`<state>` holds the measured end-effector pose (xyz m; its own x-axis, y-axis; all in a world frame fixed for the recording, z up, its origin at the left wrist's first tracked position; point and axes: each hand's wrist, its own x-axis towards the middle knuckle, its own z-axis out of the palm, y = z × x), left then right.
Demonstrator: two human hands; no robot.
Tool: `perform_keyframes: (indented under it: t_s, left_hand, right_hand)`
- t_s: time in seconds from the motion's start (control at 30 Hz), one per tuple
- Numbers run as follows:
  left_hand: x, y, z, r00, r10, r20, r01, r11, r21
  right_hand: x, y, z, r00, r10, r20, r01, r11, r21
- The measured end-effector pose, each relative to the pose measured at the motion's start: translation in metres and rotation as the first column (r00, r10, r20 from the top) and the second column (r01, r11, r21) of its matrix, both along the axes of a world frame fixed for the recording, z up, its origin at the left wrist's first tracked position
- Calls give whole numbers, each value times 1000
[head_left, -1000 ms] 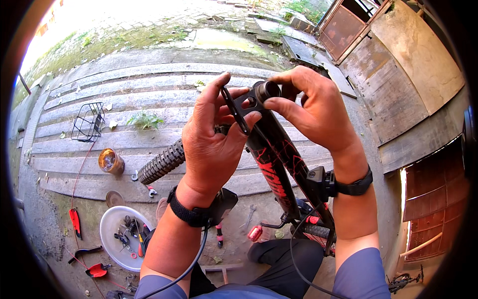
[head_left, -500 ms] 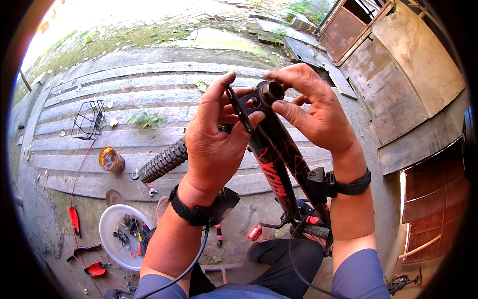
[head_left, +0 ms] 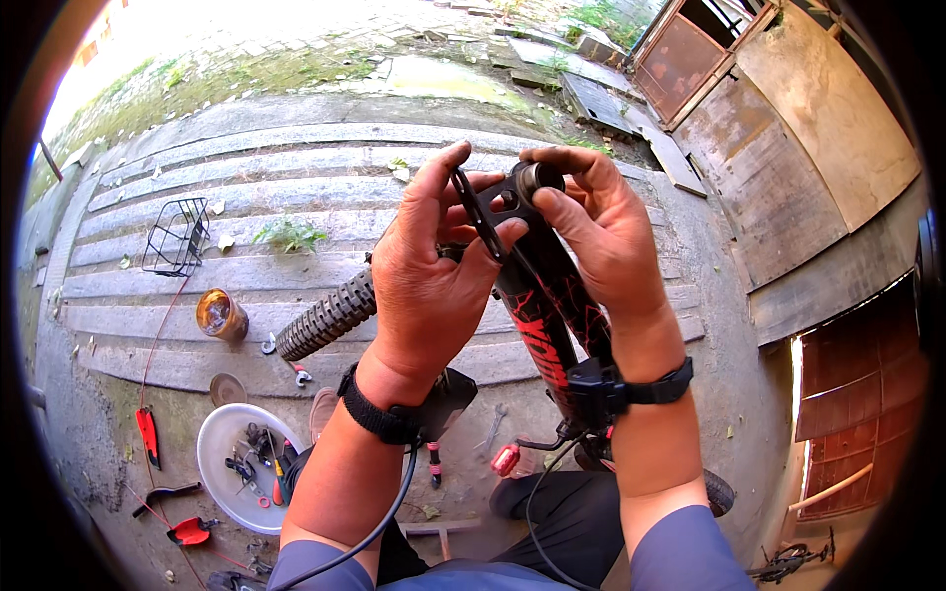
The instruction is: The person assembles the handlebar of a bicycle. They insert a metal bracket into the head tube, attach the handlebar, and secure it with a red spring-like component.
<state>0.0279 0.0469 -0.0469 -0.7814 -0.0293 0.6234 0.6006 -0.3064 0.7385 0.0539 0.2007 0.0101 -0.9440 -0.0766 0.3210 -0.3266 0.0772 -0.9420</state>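
A black bicycle frame [head_left: 554,300] with red markings stands tilted in front of me, its upper end raised between my hands. My left hand [head_left: 429,261] grips a flat black bracket [head_left: 476,212], thumb on one side and fingers behind it. At the end of the frame's tube, my right hand [head_left: 601,231] pinches a dark round ring [head_left: 540,177] between thumb and forefinger. Part of the ring is covered by those fingers. A knobbly black tire [head_left: 327,317] shows behind my left wrist. Below the frame sits a pedal with a red part [head_left: 506,459].
A white basin [head_left: 219,443] of tools and parts stands at lower left, near red-and-black pieces [head_left: 148,438]. Beyond it are a jar of brown grease [head_left: 221,315] and a wire basket [head_left: 176,236]. A wrench [head_left: 497,422] lies on the ground. Wooden panels [head_left: 759,158] line the right.
My right hand has moved in and closed its thumb and forefinger on the ring. The lower frame has swung slightly left. My left hand has kept its hold.
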Motion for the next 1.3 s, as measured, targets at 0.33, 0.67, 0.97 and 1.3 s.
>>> perform_keyframes:
  t_s: [0.33,0.67,0.97,1.3]
  left_hand:
    - [-2,-2,-2,999,-48,-6,48,999,24]
    - [3,-9,3,998,-67,21,67,998,-13]
    - [5,-22,-7,985,-111,131,113,994,-7]
    - [1,-97,-54,959,276,-64,-209,535,-818]
  right_hand:
    - [5,-17,-6,997,-74,-14,70,981,-183]
    - [1,-10,-12,994,-103,-33,97,984,-151]
    - [2,-7,-13,992,-103,-71,90,982,-163]
    - [-6,-4,-18,992,-84,-94,70,988,-139]
